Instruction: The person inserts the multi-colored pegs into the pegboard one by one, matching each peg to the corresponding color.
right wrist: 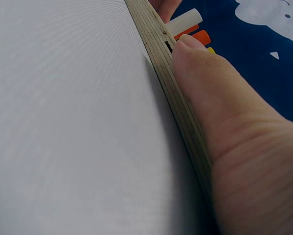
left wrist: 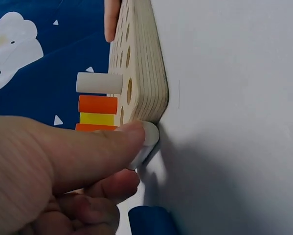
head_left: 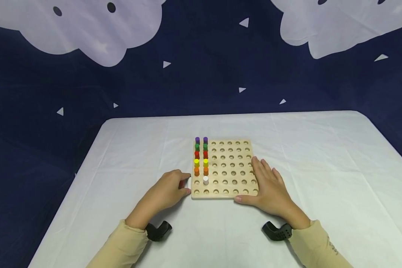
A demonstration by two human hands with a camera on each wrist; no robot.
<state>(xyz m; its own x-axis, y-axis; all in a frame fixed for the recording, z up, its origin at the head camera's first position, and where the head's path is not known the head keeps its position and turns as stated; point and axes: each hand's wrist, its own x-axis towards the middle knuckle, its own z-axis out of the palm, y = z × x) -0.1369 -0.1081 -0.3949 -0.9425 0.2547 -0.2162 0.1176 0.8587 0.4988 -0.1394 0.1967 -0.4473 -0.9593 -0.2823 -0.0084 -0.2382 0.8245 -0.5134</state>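
My left hand (head_left: 169, 188) is at the left edge of a wooden pegboard (head_left: 225, 198), near its front corner. Thumb and index finger pinch a white peg (left wrist: 150, 139) at its two ends, right against the board's side. My right hand (head_left: 271, 188) rests on the board's front right corner, fingers straight along the right edge and thumb (right wrist: 190, 54) along the front edge. In the two left columns stand pairs of purple (head_left: 205, 140), green (head_left: 205, 147), red (head_left: 205, 154), yellow (head_left: 206, 163) and orange (head_left: 206, 171) pegs. One white peg (head_left: 206, 180) stands upright in the second column.
Rows of holes (head_left: 233, 173) cover the rest of the board. A white cloth (head_left: 305, 156) covers the table, with a dark blue backdrop (head_left: 201, 89) behind it. A rounded blue shape (left wrist: 152, 221) shows below the left fingers in the left wrist view.
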